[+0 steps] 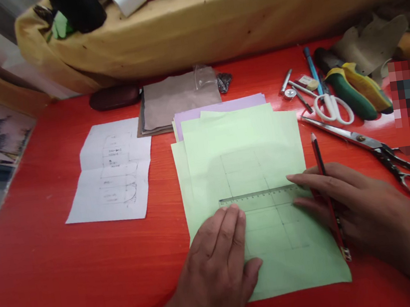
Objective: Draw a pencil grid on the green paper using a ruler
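A clear ruler lies across the top sheet of pale green paper, which carries a faint pencil grid. My left hand rests flat on the sheet, its fingertips at the ruler's lower left edge. At the ruler's right end is my right hand, with its thumb and a finger on either side of that end. A dark red pencil is tucked in the same hand, its sharpened tip pointing away from me. Part of the grid is hidden under my left hand.
A creased white paper with a drawn pattern lies to the left. Large scissors, white-handled scissors and pliers are on the right. Behind are lilac paper, grey-brown sheets and a dark case.
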`<move>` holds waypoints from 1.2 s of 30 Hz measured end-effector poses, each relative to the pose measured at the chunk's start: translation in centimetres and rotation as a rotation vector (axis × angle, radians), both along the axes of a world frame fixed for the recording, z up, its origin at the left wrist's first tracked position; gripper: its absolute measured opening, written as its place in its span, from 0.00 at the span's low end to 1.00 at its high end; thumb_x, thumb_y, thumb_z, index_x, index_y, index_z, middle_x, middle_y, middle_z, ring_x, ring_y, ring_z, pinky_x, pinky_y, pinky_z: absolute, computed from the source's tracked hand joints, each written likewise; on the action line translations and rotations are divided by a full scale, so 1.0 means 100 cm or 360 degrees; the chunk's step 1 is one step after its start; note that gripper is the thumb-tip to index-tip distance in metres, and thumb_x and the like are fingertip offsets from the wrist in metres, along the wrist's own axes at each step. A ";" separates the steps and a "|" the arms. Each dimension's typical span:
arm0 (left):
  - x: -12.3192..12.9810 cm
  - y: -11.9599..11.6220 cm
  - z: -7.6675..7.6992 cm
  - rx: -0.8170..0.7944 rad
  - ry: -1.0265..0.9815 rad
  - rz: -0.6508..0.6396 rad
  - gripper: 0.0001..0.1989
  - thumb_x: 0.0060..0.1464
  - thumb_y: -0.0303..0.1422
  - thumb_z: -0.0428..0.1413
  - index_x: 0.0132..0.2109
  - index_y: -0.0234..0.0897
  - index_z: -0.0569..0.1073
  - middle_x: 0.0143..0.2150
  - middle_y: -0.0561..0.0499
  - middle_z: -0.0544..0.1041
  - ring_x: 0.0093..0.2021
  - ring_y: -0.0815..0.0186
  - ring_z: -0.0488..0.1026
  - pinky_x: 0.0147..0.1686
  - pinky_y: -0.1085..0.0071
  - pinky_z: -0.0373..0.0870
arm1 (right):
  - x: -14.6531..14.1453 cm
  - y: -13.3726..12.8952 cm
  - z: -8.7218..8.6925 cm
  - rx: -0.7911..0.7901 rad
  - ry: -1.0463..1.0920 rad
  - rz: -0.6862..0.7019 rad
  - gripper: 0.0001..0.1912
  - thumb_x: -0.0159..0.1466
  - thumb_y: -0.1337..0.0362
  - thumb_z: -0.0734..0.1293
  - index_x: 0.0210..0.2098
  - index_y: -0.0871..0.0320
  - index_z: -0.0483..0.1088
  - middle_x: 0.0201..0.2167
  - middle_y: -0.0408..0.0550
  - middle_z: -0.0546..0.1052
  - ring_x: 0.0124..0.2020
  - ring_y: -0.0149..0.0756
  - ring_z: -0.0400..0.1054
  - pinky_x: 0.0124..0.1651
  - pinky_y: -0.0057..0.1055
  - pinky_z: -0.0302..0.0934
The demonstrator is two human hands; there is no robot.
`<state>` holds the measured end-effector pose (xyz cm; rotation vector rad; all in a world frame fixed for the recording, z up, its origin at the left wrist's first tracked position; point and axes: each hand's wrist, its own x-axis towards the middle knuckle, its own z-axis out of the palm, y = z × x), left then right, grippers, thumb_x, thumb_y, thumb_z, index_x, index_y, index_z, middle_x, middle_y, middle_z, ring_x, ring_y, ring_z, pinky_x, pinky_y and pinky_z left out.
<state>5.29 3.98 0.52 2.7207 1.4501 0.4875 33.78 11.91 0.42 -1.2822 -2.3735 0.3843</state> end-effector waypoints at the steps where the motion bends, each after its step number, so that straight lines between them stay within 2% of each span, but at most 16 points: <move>1: 0.000 0.000 0.000 0.0000 0.0006 -0.0002 0.25 0.75 0.38 0.50 0.66 0.20 0.73 0.68 0.38 0.75 0.68 0.52 0.70 0.68 0.59 0.67 | 0.000 0.000 0.000 0.0009 -0.0003 -0.0003 0.15 0.77 0.56 0.66 0.59 0.51 0.75 0.41 0.51 0.81 0.33 0.43 0.79 0.30 0.36 0.69; 11: 0.000 0.000 0.000 0.0002 0.0017 0.0009 0.25 0.76 0.39 0.49 0.66 0.21 0.73 0.68 0.38 0.76 0.68 0.53 0.70 0.67 0.59 0.69 | 0.003 -0.002 -0.003 0.0012 0.0001 -0.0009 0.16 0.77 0.55 0.66 0.60 0.51 0.75 0.42 0.52 0.81 0.34 0.43 0.79 0.33 0.37 0.69; 16: -0.001 0.000 0.001 0.0008 0.0056 -0.0004 0.25 0.76 0.39 0.50 0.66 0.21 0.73 0.68 0.39 0.76 0.67 0.53 0.71 0.66 0.59 0.69 | 0.002 -0.001 -0.004 0.0021 -0.0023 -0.0008 0.16 0.78 0.54 0.64 0.60 0.51 0.75 0.41 0.51 0.80 0.34 0.43 0.79 0.30 0.37 0.68; 23: 0.000 -0.001 0.000 0.0007 0.0079 0.0018 0.25 0.76 0.39 0.49 0.67 0.22 0.73 0.68 0.40 0.75 0.68 0.54 0.70 0.67 0.60 0.68 | 0.002 -0.001 -0.005 -0.0012 0.0042 -0.0038 0.17 0.77 0.53 0.66 0.60 0.51 0.77 0.41 0.52 0.81 0.34 0.43 0.79 0.32 0.37 0.69; 30: 0.001 -0.003 -0.003 0.0019 0.0065 0.0020 0.25 0.76 0.39 0.49 0.67 0.22 0.72 0.68 0.40 0.75 0.68 0.53 0.70 0.67 0.59 0.68 | 0.004 0.000 -0.003 -0.0072 0.0131 -0.0047 0.17 0.76 0.54 0.66 0.60 0.51 0.77 0.38 0.51 0.80 0.32 0.42 0.78 0.29 0.36 0.68; 33: 0.001 -0.002 -0.004 0.0028 0.0070 0.0009 0.26 0.76 0.40 0.48 0.66 0.21 0.73 0.68 0.39 0.75 0.68 0.53 0.70 0.67 0.59 0.67 | 0.006 -0.002 0.000 -0.0099 0.0193 -0.0113 0.15 0.76 0.55 0.67 0.59 0.48 0.77 0.37 0.49 0.81 0.31 0.41 0.78 0.30 0.36 0.68; 36: 0.001 -0.002 -0.004 0.0053 0.0062 0.0007 0.26 0.77 0.39 0.47 0.66 0.21 0.73 0.68 0.39 0.76 0.68 0.53 0.70 0.67 0.59 0.67 | 0.003 -0.007 0.009 -0.0078 0.0244 -0.0306 0.13 0.75 0.56 0.68 0.57 0.45 0.78 0.38 0.47 0.83 0.33 0.41 0.79 0.31 0.35 0.68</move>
